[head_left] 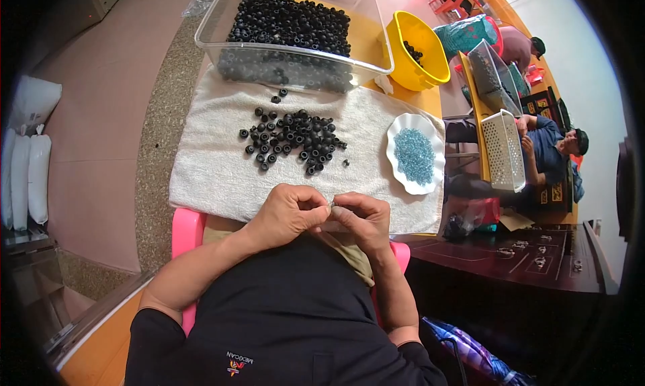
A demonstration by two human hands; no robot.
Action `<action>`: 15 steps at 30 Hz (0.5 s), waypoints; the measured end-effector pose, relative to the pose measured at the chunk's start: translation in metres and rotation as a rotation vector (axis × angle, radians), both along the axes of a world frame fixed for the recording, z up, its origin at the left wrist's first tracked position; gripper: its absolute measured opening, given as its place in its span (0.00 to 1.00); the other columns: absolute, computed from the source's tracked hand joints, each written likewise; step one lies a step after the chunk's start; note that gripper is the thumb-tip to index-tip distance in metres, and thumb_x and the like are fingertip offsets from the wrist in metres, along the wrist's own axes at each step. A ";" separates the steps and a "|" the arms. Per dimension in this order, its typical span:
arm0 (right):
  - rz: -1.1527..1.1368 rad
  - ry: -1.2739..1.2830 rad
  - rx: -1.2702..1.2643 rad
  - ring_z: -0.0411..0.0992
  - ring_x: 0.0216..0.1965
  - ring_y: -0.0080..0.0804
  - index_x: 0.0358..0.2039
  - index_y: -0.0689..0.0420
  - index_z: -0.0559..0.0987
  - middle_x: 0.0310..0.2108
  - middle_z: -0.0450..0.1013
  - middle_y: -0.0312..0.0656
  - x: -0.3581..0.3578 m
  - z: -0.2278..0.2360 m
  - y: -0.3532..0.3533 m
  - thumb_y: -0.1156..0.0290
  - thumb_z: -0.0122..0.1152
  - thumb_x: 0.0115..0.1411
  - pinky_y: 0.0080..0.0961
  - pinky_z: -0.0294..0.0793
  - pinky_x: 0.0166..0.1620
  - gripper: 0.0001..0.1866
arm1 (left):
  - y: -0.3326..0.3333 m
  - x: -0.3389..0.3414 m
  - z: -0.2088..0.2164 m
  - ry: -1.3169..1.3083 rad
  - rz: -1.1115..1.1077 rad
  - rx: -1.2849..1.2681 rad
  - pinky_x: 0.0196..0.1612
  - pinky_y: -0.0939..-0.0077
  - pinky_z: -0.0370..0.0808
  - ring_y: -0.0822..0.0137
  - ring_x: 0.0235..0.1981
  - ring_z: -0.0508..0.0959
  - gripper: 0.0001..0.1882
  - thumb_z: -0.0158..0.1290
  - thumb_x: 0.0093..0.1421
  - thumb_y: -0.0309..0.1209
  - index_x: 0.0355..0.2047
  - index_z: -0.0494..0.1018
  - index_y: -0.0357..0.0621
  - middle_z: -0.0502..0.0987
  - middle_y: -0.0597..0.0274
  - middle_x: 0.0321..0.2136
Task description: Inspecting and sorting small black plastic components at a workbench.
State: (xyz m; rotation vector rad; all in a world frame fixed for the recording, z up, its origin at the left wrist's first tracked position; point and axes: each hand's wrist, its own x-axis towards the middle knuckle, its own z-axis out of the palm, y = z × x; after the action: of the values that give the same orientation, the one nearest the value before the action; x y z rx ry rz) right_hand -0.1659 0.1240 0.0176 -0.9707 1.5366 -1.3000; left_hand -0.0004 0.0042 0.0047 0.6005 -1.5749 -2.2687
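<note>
My left hand [290, 209] and my right hand [363, 218] meet above the near edge of a white towel [215, 164], in front of my body. Thumb and forefinger of each are pinched together, tip to tip, around something tiny that I cannot make out. Just beyond my fingers lies a loose pile of small black round pieces [295, 132], some showing a hole. To the right of the pile stands a white scalloped dish [398, 122] holding many tiny pale-blue see-through pieces [414, 156].
A transparent plastic bin [289, 48] of the same black pieces stands at the far side, beside a yellow tub [435, 69] with a few inside. Farther right, two people work near a white perforated basket [502, 151]. Pink chair arms [188, 231] flank me.
</note>
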 end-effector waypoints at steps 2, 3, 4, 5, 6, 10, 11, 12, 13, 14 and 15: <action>-0.019 -0.057 -0.009 0.77 0.37 0.25 0.41 0.67 0.79 0.37 0.78 0.42 -0.001 -0.004 0.000 0.77 0.62 0.61 0.22 0.78 0.42 0.10 | 0.000 0.000 -0.001 -0.003 -0.001 -0.003 0.29 0.82 0.76 0.77 0.24 0.77 0.05 0.55 0.62 0.25 0.32 0.77 0.35 0.79 0.64 0.24; -0.019 -0.058 -0.009 0.77 0.37 0.25 0.41 0.67 0.79 0.37 0.78 0.42 -0.002 -0.004 0.001 0.77 0.62 0.61 0.22 0.78 0.42 0.10 | 0.000 -0.001 -0.002 -0.005 -0.001 -0.007 0.29 0.82 0.76 0.77 0.24 0.77 0.05 0.55 0.62 0.25 0.32 0.77 0.35 0.78 0.64 0.24; -0.022 -0.115 -0.002 0.77 0.37 0.26 0.41 0.68 0.79 0.36 0.78 0.43 -0.004 -0.005 0.002 0.77 0.62 0.61 0.22 0.78 0.42 0.09 | 0.000 0.000 -0.001 -0.006 -0.002 -0.006 0.29 0.82 0.76 0.77 0.24 0.77 0.05 0.55 0.62 0.25 0.32 0.77 0.35 0.78 0.64 0.24; -0.024 -0.173 0.004 0.77 0.37 0.27 0.41 0.68 0.79 0.36 0.78 0.43 -0.004 -0.006 0.002 0.78 0.61 0.61 0.23 0.79 0.41 0.09 | 0.000 0.000 -0.001 -0.017 -0.001 -0.017 0.29 0.82 0.76 0.77 0.24 0.77 0.05 0.55 0.62 0.25 0.32 0.77 0.35 0.78 0.64 0.24; -0.025 -0.174 0.005 0.77 0.37 0.27 0.41 0.68 0.79 0.36 0.78 0.43 -0.004 -0.006 0.002 0.78 0.61 0.61 0.23 0.79 0.41 0.09 | -0.001 0.000 0.000 -0.027 -0.001 -0.027 0.29 0.82 0.76 0.77 0.24 0.77 0.05 0.55 0.62 0.25 0.32 0.77 0.35 0.78 0.64 0.23; -0.036 -0.167 -0.030 0.78 0.37 0.28 0.39 0.68 0.78 0.35 0.77 0.43 -0.001 -0.003 -0.001 0.79 0.60 0.61 0.23 0.80 0.41 0.07 | 0.000 0.000 -0.002 -0.015 -0.007 -0.031 0.29 0.82 0.76 0.77 0.24 0.77 0.05 0.55 0.62 0.25 0.32 0.77 0.35 0.78 0.64 0.23; -0.037 -0.168 -0.028 0.77 0.36 0.28 0.38 0.68 0.78 0.35 0.77 0.43 -0.001 -0.002 -0.001 0.79 0.60 0.61 0.23 0.79 0.41 0.06 | 0.000 0.000 -0.003 -0.012 -0.004 -0.027 0.28 0.82 0.76 0.77 0.24 0.77 0.05 0.55 0.62 0.25 0.32 0.77 0.35 0.78 0.64 0.23; -0.037 -0.168 -0.027 0.77 0.36 0.28 0.38 0.68 0.78 0.35 0.77 0.43 -0.001 -0.003 -0.002 0.79 0.60 0.61 0.23 0.79 0.41 0.06 | 0.000 0.000 -0.003 -0.009 -0.001 -0.022 0.28 0.83 0.75 0.77 0.24 0.77 0.05 0.55 0.62 0.25 0.32 0.77 0.35 0.78 0.64 0.23; -0.009 -0.089 -0.082 0.77 0.36 0.28 0.39 0.67 0.78 0.35 0.77 0.43 -0.003 -0.005 -0.002 0.80 0.60 0.61 0.23 0.78 0.41 0.06 | 0.000 0.000 -0.002 -0.009 -0.002 -0.022 0.28 0.83 0.75 0.77 0.24 0.77 0.05 0.55 0.62 0.25 0.32 0.77 0.35 0.78 0.64 0.23; 0.019 -0.010 -0.136 0.76 0.36 0.27 0.39 0.67 0.78 0.35 0.77 0.42 -0.004 -0.007 -0.002 0.81 0.60 0.60 0.23 0.78 0.40 0.06 | 0.000 0.000 -0.001 -0.018 -0.004 -0.029 0.28 0.82 0.75 0.77 0.24 0.77 0.05 0.55 0.62 0.25 0.33 0.77 0.34 0.78 0.64 0.23; 0.018 -0.009 -0.136 0.76 0.36 0.27 0.39 0.67 0.78 0.35 0.77 0.42 -0.004 -0.008 -0.002 0.81 0.60 0.60 0.23 0.78 0.40 0.06 | 0.000 -0.001 0.000 -0.027 -0.006 -0.037 0.28 0.82 0.75 0.77 0.24 0.77 0.05 0.55 0.62 0.25 0.33 0.77 0.34 0.78 0.64 0.23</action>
State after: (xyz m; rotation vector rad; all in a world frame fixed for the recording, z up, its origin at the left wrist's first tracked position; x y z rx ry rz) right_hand -0.1703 0.1223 0.0094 -1.0598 1.4442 -1.4092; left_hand -0.0009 0.0044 0.0042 0.6201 -1.6291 -2.2398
